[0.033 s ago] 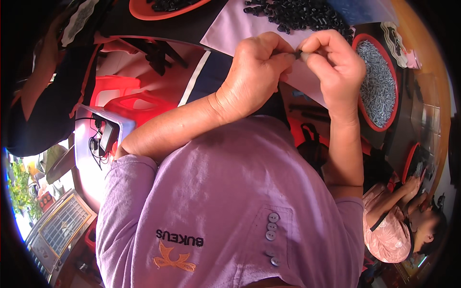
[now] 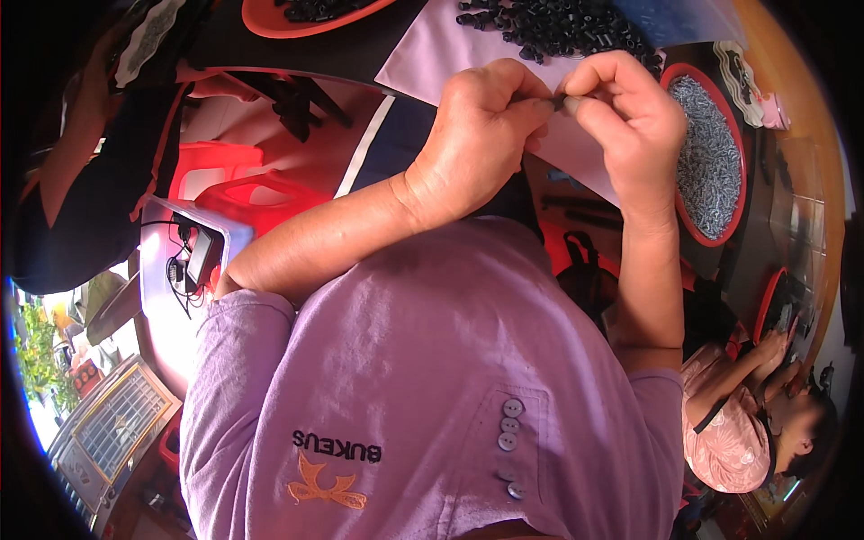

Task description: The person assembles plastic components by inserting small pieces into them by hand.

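Note:
My left hand and my right hand meet over the front of a pale pink cloth. Both are closed in a pinch, fingertips nearly touching. Between them is a small black part, mostly covered by the fingers, so its exact shape cannot be made out. Just beyond lies a heap of small black plastic pieces, some of them tube-like. Beside my right hand, silvery screws fill a red basin.
An orange-red basin with more black pieces is at the far left. A bluish clear plastic sheet or bag lies behind the heap. Red plastic stools and a whitish box with cables stand left. Another person sits right.
My right hand has shifted very slightly, its thumb and knuckles turning a little around the small part. My left hand holds still.

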`<action>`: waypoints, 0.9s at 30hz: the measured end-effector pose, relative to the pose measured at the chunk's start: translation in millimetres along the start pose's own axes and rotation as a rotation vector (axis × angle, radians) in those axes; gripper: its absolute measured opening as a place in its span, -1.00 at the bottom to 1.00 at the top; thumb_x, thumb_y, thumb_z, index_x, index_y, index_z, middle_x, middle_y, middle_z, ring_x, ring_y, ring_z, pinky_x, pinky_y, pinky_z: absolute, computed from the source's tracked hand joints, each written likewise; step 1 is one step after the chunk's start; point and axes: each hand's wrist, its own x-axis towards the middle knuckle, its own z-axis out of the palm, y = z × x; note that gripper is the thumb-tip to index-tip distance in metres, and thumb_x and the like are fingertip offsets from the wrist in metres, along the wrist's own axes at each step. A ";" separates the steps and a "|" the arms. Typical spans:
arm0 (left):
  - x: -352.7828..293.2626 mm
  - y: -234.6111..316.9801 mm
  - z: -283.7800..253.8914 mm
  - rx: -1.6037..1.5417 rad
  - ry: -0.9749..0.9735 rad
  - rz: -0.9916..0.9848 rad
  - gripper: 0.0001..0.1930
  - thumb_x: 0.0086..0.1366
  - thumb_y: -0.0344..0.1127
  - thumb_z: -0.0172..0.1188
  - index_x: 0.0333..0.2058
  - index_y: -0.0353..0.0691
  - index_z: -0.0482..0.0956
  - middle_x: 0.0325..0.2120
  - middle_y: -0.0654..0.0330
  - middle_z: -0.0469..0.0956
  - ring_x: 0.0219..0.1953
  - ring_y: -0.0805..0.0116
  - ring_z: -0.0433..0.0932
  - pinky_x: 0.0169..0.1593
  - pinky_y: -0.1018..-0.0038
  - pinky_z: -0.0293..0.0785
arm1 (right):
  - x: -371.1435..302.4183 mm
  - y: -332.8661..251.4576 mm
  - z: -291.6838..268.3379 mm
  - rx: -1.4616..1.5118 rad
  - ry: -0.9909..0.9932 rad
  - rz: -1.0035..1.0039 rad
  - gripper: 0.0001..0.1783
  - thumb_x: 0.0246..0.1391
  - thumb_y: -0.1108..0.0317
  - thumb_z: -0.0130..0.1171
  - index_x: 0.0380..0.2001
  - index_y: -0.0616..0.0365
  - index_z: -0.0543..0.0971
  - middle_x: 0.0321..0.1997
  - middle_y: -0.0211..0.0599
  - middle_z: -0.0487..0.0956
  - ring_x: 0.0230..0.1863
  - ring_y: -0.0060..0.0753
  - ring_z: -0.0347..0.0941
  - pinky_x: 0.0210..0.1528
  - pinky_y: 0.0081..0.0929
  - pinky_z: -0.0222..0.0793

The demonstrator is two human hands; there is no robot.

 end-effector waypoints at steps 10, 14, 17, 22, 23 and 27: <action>17.8 -0.5 5.3 -0.001 0.028 0.077 -0.89 0.29 -0.50 0.12 -0.25 -0.41 0.54 -0.54 0.23 0.55 -0.52 0.55 0.53 -0.54 0.66 0.41 | 14.0 0.5 -3.0 0.089 -0.055 0.107 -0.82 0.02 0.72 0.05 -0.29 0.31 0.51 -0.33 -0.43 0.55 -0.30 -0.68 0.47 -0.19 -0.71 0.39; 19.8 -7.5 13.0 -0.025 0.109 0.061 -0.91 0.27 -0.48 0.14 -0.30 -0.39 0.54 -0.55 0.23 0.55 -0.53 0.55 0.51 -0.56 0.65 0.40 | 9.6 6.9 3.2 -0.149 -0.006 -0.091 -0.79 0.03 0.75 0.05 -0.27 0.29 0.51 -0.33 -0.46 0.55 -0.29 -0.70 0.47 -0.22 -0.73 0.39; 20.1 -10.8 13.5 0.003 0.138 0.073 -0.91 0.26 -0.47 0.14 -0.31 -0.39 0.54 -0.55 0.24 0.54 -0.53 0.55 0.51 -0.56 0.64 0.39 | 11.2 6.4 3.3 -0.132 -0.005 -0.022 -0.78 0.01 0.76 0.06 -0.27 0.28 0.51 -0.32 -0.49 0.55 -0.29 -0.71 0.46 -0.22 -0.73 0.39; 20.2 -13.0 13.9 0.016 0.128 0.073 -0.92 0.25 -0.48 0.14 -0.32 -0.37 0.54 -0.56 0.24 0.54 -0.52 0.56 0.51 -0.57 0.64 0.38 | 15.4 2.9 2.1 0.046 -0.035 0.094 -0.76 -0.02 0.77 0.06 -0.30 0.25 0.52 -0.35 -0.54 0.56 -0.32 -0.73 0.48 -0.24 -0.70 0.41; 20.3 -13.9 16.4 -0.007 0.167 0.097 -0.93 0.21 -0.51 0.14 -0.37 -0.42 0.54 -0.58 0.15 0.54 -0.54 0.48 0.50 -0.52 0.55 0.41 | 14.9 2.9 2.9 -0.107 -0.022 -0.039 -0.76 -0.04 0.76 0.06 -0.31 0.24 0.53 -0.39 -0.52 0.57 -0.35 -0.72 0.49 -0.27 -0.68 0.42; 18.7 -19.8 23.8 0.050 0.278 0.233 -0.93 0.16 -0.54 0.14 -0.43 -0.46 0.54 -0.61 -0.01 0.55 -0.57 0.32 0.53 -0.46 0.41 0.44 | 5.4 6.3 18.1 -0.429 0.146 -0.349 -0.75 -0.20 0.74 0.04 -0.43 0.18 0.52 -0.55 -0.39 0.55 -0.54 -0.46 0.52 -0.46 -0.50 0.43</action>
